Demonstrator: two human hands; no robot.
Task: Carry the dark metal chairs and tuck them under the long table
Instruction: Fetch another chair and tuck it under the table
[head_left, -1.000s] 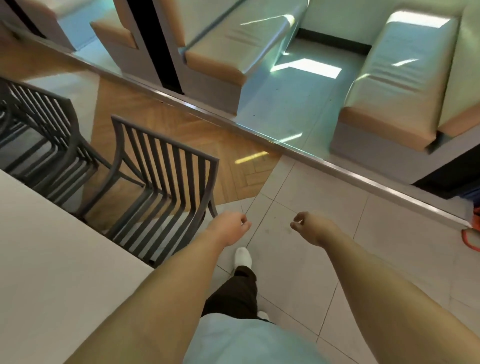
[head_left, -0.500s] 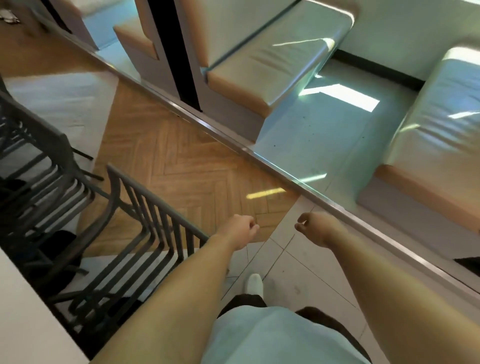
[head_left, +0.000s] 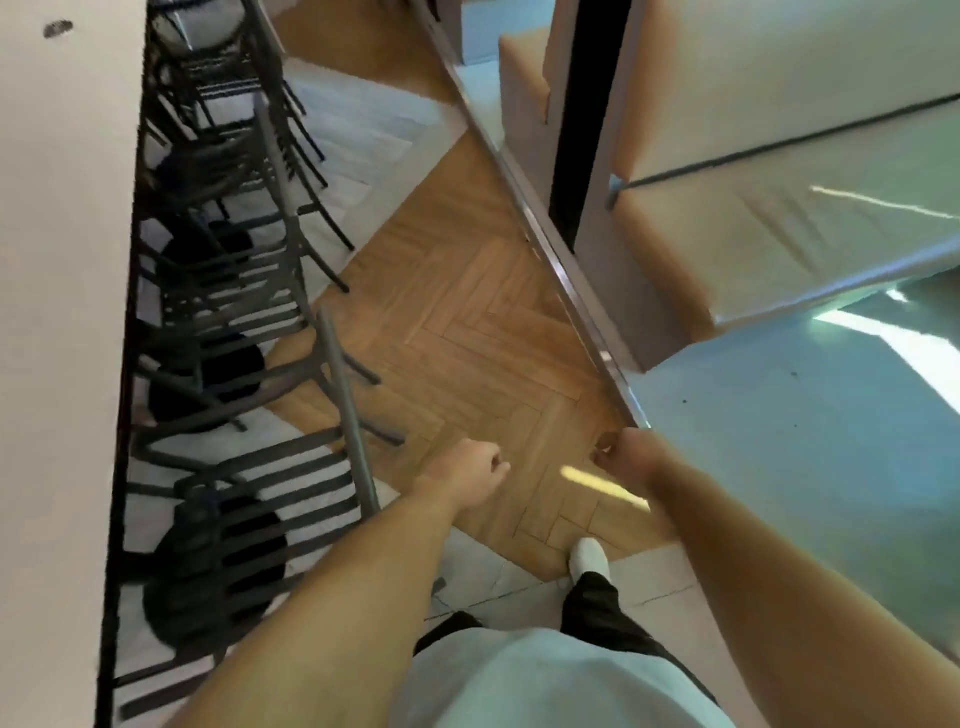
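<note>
A row of dark metal slatted chairs stands tucked along the edge of the long pale table (head_left: 57, 312) on the left. The nearest chair (head_left: 270, 499) has its seat partly under the tabletop and its backrest rail rising toward the aisle. A second chair (head_left: 228, 291) and a third chair (head_left: 208, 78) follow further along. My left hand (head_left: 467, 470) is a closed fist just right of the nearest chair's back, not touching it. My right hand (head_left: 626, 457) is also curled shut, empty, over the wooden floor.
A metal floor strip (head_left: 545, 244) runs diagonally between the herringbone wood floor (head_left: 467, 332) and a glass partition. Behind it stand padded bench seats (head_left: 779, 228). My white shoe (head_left: 587, 558) steps on the tile-wood border. The aisle lies between chairs and strip.
The view has swung left and forward along the table, so the chair row now runs up the left side. Both fists stay held out in front, empty.
</note>
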